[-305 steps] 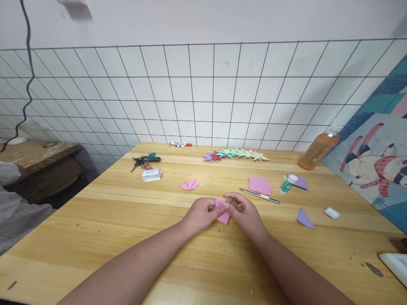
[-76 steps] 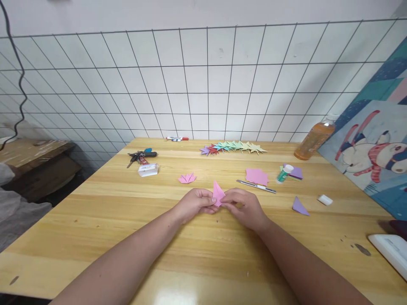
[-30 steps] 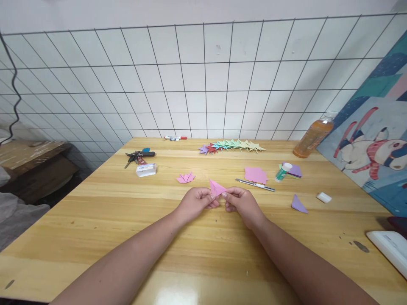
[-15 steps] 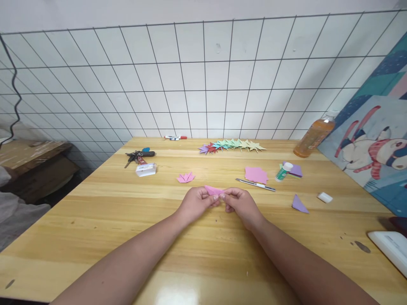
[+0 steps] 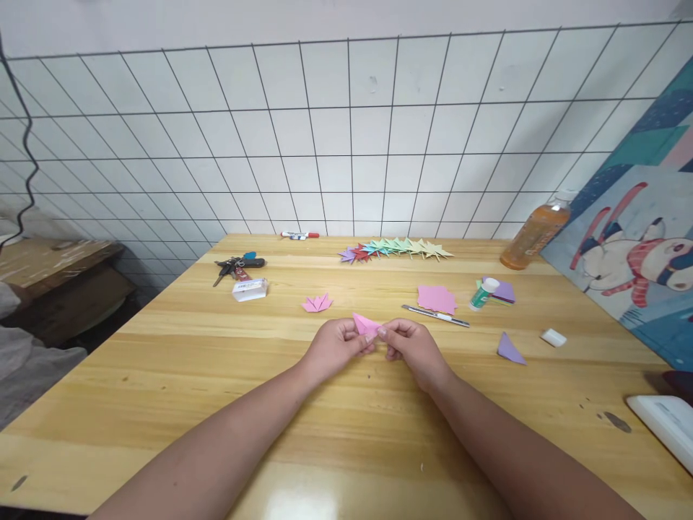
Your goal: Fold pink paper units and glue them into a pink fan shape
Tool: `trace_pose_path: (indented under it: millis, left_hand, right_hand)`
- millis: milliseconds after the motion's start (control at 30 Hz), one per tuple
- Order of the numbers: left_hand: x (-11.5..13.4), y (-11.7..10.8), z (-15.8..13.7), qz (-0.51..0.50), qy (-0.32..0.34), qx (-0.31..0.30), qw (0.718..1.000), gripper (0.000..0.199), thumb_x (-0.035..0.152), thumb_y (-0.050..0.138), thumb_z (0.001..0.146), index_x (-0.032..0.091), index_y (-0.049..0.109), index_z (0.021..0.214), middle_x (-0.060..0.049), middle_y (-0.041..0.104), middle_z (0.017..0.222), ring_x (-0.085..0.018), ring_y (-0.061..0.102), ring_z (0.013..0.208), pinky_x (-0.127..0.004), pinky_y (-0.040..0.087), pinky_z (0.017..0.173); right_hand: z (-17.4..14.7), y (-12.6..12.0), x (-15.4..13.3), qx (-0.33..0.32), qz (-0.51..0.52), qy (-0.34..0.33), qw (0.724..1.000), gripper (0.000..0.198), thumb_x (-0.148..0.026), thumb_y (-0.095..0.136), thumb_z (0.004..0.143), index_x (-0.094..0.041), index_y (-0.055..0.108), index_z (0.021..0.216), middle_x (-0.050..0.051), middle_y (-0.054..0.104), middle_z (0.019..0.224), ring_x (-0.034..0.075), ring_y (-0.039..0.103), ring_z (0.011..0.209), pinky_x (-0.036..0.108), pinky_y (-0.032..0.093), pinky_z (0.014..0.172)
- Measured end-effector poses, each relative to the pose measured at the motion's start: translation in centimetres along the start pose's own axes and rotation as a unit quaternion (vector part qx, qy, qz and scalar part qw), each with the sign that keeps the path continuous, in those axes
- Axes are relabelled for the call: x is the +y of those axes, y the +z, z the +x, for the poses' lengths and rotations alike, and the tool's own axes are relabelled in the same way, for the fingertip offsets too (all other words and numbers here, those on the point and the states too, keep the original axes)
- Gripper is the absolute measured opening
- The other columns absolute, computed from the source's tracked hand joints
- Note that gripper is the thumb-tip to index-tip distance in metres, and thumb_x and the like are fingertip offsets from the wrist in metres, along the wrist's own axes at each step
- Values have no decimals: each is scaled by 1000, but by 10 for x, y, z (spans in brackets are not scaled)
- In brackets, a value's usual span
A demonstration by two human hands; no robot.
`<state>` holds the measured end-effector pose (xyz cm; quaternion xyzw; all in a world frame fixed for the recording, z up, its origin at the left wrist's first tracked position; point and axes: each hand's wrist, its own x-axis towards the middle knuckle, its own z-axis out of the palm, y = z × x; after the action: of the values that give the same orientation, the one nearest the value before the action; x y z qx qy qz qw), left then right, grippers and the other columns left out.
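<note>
Left hand (image 5: pixel 336 345) grasps folded pink paper (image 5: pixel 366 325) between thumb and fingers; right hand (image 5: pixel 413 348) pinches its right end with thumb and fingertips. Paper is held left of the utility knife (image 5: pixel 436 315), over the wooden table (image 5: pixel 346 440), one point angled up-left. Pink fan-shaped origami piece (image 5: pixel 317 303): farther left of knife. Pink paper sheets (image 5: pixel 436 297): just behind knife. Glue stick (image 5: pixel 483 295): right of knife, slightly behind. Purple folded triangle (image 5: pixel 510 350): right of knife, nearer the person. Multicolored overlapping origami row (image 5: pixel 398 247): well behind knife.
</note>
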<state>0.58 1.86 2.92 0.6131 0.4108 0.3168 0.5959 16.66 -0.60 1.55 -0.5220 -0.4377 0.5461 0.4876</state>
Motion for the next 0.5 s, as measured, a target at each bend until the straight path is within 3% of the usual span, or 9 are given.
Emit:
trace_pose_path:
  millis: [233,400,500]
  left_hand:
    - [-6,-2,1,-17,-62,-32,997,36,44,65,64,10,66,77,-11,69,73,-17,64,64,-27,49,62]
    - [-6,-4,-1,4,-78,-78,994,38,46,63,66,10,68,76,-11,69,70,-16,64,62,-24,49,59]
    - [-5,-4,-3,38,-69,-101,992,39,48,60,68,11,68,76,-11,69,71,-16,64,63,-24,48,60]
  right_hand:
    - [-1,-3,2,-7,46,3,999,31,-43,68,62,-15,59,66,-3,52,50,8,48,45,21,42,49]
    - [-3,1,-2,-71,8,5,997,37,-39,71,59,-20,60,90,0,62,77,12,57,63,22,44,52]
    - [-3,3,-1,-78,-30,-10,996,28,-37,71,59,-15,61,74,-1,60,65,11,54,57,21,41,50]
